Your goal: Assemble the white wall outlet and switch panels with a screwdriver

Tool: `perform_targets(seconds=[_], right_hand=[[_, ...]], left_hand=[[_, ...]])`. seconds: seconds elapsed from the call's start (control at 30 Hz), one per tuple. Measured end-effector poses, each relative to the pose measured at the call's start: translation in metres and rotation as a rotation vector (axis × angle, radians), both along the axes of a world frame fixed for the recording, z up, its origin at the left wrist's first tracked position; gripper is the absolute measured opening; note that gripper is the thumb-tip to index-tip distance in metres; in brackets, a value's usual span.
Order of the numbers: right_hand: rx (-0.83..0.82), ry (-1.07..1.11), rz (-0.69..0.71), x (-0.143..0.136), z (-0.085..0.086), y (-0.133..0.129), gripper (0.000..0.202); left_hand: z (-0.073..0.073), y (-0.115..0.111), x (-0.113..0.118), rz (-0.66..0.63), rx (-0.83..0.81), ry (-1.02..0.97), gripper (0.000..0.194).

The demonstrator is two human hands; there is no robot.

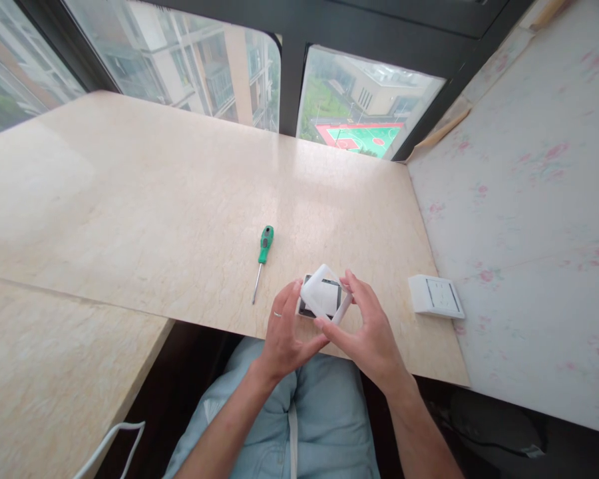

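Both of my hands are around a white square cover frame (313, 282), which is tilted and turned cornerwise near the table's front edge. My right hand (372, 329) grips its right side and lower corner between thumb and fingers. With its fingertips at the frame's left corner, my left hand (283, 332) also holds it; the thumb reaches toward the lower side. Behind and below the frame lies a switch-like panel (331, 297) with a white face and dark edges, partly hidden by the frame and fingers. A green-handled screwdriver (265, 246) lies to the left, apart from my hands.
The beige tabletop (180, 199) runs back to a dark-framed window (292, 86). At the right, a white wall switch (436, 297) juts from the flowered wall (524, 266). A lower beige surface (54, 372) and a white cable (112, 436) are at the lower left.
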State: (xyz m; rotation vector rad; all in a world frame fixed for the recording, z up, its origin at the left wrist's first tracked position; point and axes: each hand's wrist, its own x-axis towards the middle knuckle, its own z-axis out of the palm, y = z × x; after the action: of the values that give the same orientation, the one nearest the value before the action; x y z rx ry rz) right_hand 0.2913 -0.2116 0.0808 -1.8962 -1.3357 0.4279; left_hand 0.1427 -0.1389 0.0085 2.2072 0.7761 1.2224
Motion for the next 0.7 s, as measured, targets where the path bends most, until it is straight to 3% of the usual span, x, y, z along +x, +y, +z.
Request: perform_targets(seconds=[0.13, 0.27, 0.4, 0.57, 0.7], right_hand=[[0.027, 0.080, -0.028, -0.019, 0.005, -0.008, 0.071], [0.036, 0.140, -0.032, -0.023, 0.010, -0.016, 0.064], [0.022, 0.188, 0.052, -0.014, 0.018, -0.027, 0.067], [0.087, 0.046, 0.183, -0.002, 0.030, -0.039, 0.087], [0.052, -0.076, 0.276, -0.001, 0.037, -0.038, 0.094]], left_hand=[[0.013, -0.006, 0.006, 0.009, -0.025, -0.057, 0.092], [0.032, -0.003, 0.006, -0.142, -0.181, -0.115, 0.087], [0.044, 0.005, 0.004, -0.328, -0.583, -0.276, 0.091], [0.057, 0.013, -0.001, -0.619, -1.164, -0.460, 0.093], [0.062, 0.007, 0.001, -0.759, -1.372, -0.428, 0.099]])
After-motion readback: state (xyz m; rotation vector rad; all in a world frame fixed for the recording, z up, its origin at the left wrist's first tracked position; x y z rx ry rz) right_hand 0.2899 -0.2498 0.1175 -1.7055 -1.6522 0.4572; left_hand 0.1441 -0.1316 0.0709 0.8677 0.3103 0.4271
